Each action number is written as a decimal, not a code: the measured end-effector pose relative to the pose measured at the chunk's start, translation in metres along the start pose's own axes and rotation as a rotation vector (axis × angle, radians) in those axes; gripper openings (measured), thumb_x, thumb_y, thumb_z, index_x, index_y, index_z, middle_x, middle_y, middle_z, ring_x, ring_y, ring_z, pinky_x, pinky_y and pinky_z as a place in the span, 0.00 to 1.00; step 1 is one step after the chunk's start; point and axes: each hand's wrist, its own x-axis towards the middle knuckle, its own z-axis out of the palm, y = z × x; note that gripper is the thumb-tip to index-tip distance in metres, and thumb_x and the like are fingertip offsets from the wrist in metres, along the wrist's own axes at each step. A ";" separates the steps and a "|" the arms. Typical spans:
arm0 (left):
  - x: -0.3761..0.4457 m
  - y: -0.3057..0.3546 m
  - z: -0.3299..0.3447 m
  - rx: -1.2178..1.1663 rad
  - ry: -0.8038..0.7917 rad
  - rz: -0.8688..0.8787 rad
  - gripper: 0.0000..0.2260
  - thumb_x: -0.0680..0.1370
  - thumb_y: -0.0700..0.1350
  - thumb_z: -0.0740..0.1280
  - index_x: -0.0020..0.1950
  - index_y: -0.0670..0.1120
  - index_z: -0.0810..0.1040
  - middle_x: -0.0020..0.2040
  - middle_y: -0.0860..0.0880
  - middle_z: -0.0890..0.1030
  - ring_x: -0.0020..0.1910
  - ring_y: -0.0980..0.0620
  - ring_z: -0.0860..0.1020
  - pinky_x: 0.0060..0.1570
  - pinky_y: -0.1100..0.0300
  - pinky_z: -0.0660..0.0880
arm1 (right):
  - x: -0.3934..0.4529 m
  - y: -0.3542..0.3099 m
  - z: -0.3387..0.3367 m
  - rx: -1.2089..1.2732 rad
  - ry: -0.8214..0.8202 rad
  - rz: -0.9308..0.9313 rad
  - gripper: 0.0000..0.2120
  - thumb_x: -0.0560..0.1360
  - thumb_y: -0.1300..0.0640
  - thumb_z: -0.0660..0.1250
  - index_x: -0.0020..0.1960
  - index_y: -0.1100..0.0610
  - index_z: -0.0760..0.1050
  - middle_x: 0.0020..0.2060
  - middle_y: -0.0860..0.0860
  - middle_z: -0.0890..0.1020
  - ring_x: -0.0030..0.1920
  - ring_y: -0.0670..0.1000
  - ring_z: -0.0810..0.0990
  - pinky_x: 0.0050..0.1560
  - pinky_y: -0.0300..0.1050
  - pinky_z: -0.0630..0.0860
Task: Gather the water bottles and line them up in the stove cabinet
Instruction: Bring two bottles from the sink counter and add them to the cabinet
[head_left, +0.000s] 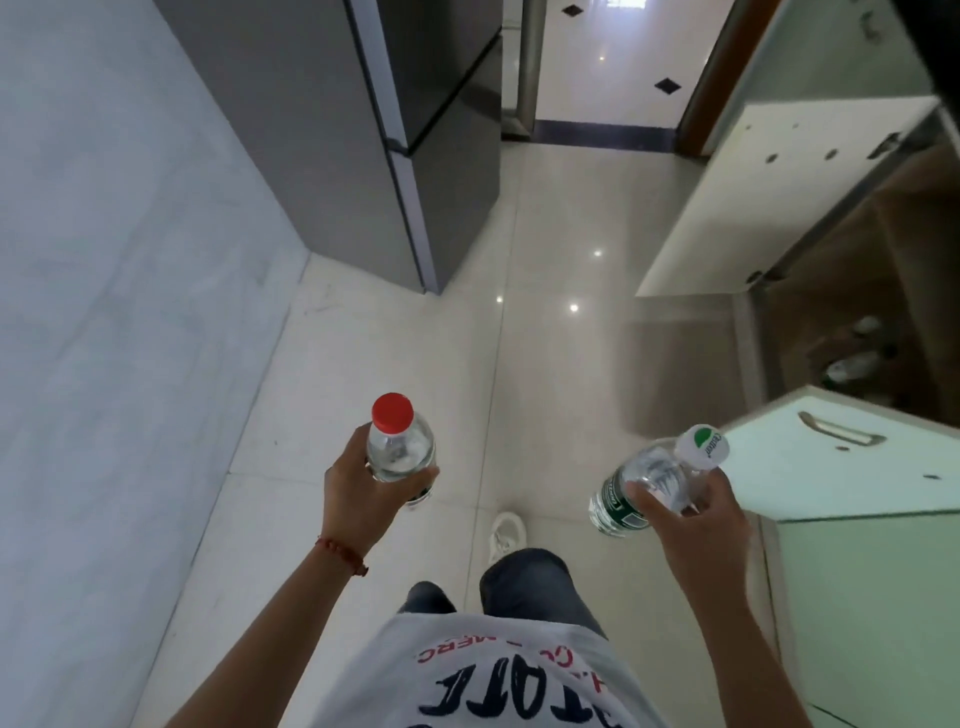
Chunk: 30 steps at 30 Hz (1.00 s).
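Note:
My left hand (358, 499) grips a clear water bottle with a red cap (397, 441), held upright over the floor. A clear bottle with a green label and a white cap (652, 480) is tilted to the right in my right hand (696, 525). At the right an open cabinet (872, 291) shows a dim brown interior between two white doors. A few small bottles (852, 364) lie low inside it, too blurred to tell apart.
A grey fridge (363, 156) stands ahead on the left beside a pale wall (104, 312). Two open cabinet doors, the far one (769, 197) and the near one (852, 462), jut into the glossy tiled aisle (545, 338). A doorway (613, 67) lies ahead.

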 end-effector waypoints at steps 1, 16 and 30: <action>0.017 0.010 0.000 0.000 0.002 0.003 0.25 0.59 0.51 0.77 0.52 0.48 0.74 0.43 0.53 0.81 0.43 0.54 0.79 0.41 0.66 0.73 | 0.017 -0.011 0.006 0.004 -0.016 -0.004 0.20 0.62 0.56 0.77 0.49 0.58 0.72 0.38 0.49 0.78 0.39 0.52 0.75 0.40 0.40 0.69; 0.286 0.112 0.059 0.106 -0.217 0.172 0.22 0.61 0.45 0.78 0.51 0.50 0.74 0.42 0.57 0.79 0.43 0.59 0.78 0.40 0.70 0.70 | 0.216 -0.098 0.072 -0.002 0.176 0.140 0.22 0.59 0.50 0.77 0.44 0.59 0.70 0.33 0.42 0.75 0.35 0.44 0.74 0.39 0.41 0.74; 0.454 0.251 0.188 0.273 -0.788 0.479 0.31 0.56 0.55 0.76 0.56 0.49 0.74 0.48 0.53 0.81 0.46 0.55 0.80 0.45 0.76 0.73 | 0.311 -0.133 0.072 0.184 0.611 0.514 0.19 0.64 0.56 0.76 0.48 0.55 0.68 0.33 0.42 0.73 0.34 0.42 0.71 0.32 0.34 0.64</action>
